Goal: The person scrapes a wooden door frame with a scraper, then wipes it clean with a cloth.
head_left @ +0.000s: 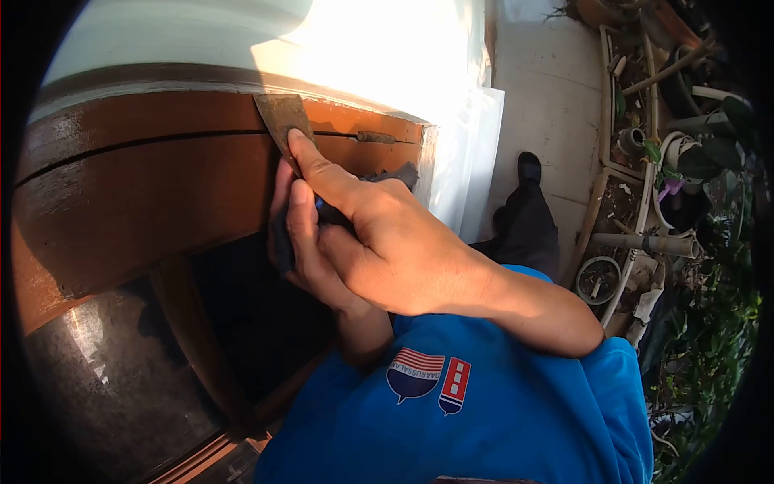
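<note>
My right hand (395,238) is closed around a scraper, its index finger stretched along the blade. The flat, rust-stained scraper blade (281,113) lies near the seam and upper edge of a brown painted wooden door or window frame (145,173). Underneath, my left hand (310,258) is closed on a dark grey cloth (279,240), its thumb beside the scraper. My right hand covers most of the scraper handle and part of my left hand. A worn metal hinge (376,137) sits on the seam, right of the blade.
A sunlit white wall (379,48) borders the brown wood. Below it are a dark opening (250,315) and a glass pane (113,371). To the right, a tiled walkway (548,89) runs beside planters (621,194) with pots and plants. A dark shoe (529,167) rests on the tiles.
</note>
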{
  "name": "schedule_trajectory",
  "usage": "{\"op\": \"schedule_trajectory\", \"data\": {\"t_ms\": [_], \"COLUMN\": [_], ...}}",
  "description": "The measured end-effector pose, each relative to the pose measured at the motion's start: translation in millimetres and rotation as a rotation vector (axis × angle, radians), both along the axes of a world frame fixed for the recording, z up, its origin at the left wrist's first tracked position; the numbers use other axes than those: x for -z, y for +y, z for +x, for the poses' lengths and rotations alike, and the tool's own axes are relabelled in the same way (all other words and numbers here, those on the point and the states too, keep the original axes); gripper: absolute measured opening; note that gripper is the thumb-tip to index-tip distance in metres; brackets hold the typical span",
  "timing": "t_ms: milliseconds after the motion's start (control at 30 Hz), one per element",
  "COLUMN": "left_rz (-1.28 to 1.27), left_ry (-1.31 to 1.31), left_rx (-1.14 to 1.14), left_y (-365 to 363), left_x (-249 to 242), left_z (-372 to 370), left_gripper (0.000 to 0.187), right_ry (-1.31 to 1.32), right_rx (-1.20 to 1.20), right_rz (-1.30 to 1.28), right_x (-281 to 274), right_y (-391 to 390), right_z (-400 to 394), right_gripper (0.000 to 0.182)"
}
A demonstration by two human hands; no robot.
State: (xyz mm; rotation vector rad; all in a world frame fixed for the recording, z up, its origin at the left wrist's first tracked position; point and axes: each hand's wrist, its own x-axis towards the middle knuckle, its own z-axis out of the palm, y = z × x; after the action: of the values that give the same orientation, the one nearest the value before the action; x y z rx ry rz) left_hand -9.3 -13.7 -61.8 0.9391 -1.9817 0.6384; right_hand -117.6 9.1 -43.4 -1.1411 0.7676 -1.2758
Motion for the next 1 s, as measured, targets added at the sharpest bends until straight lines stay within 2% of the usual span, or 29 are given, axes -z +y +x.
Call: {"op": "schedule_trajectory", "data": {"t_ms": [67, 167, 267, 500, 567, 633, 700, 800, 900, 1000], "left_rz": [0.093, 0.04, 0.018, -0.09, -0.106, -0.12, -0.153, -0.222, -0.213, -0.195], "left_ry": [0.073, -0.001, -0.007, -0.154, -0.168, -0.168, -0.172, -0.205, -0.181, -0.155], "left_rx": [-0.001, -0.003, -0.034, 0.174, 0.181, 0.164, 0.146, 0.113, 0.128, 0.127], "left_y": [5.8, 4.9, 0.9, -19.1, -18.8, -15.9, -16.7, -15.8, -16.4, -15.5], "left_x": [1.1, 2.7, 7.2, -7.7, -10.5, -9.7, -9.0, -11.0, -12.2, -9.9], "left_z": [-0.9, 1.1, 1.2, 18.3, 18.6, 18.2, 13.6, 9.6, 8.6, 11.3], "left_gripper": [0.02, 0.02, 0.022, 0.024, 0.025, 0.027, 0.028, 0.029, 0.028, 0.028], "right_ry": [0.039, -0.029, 0.009, -0.083, -0.016, -0.003, -0.034, -0.041, -0.093, -0.169], "right_rx": [-0.096, 0.016, 0.01, -0.017, -0.12, -0.084, 0.122, 0.006, 0.076, 0.116], "right_rz": [0.072, -0.022, -0.03, 0.009, 0.083, 0.048, -0.106, -0.028, -0.053, -0.064], "right_x": [-10.2, 8.6, 6.5, -4.1, -18.3, -15.2, -0.8, -13.1, -13.9, -13.1], "right_y": [-3.3, 1.7, -2.8, 2.1, -5.9, -5.4, -3.1, 0.4, 1.2, 6.3], "right_z": [-10.9, -3.0, -2.7, -7.3, -18.5, -12.4, 2.3, -8.6, -1.7, 1.3], "right_gripper": [0.074, 0.074, 0.074, 0.073, 0.073, 0.073, 0.073, 0.073, 0.057, 0.056]}}
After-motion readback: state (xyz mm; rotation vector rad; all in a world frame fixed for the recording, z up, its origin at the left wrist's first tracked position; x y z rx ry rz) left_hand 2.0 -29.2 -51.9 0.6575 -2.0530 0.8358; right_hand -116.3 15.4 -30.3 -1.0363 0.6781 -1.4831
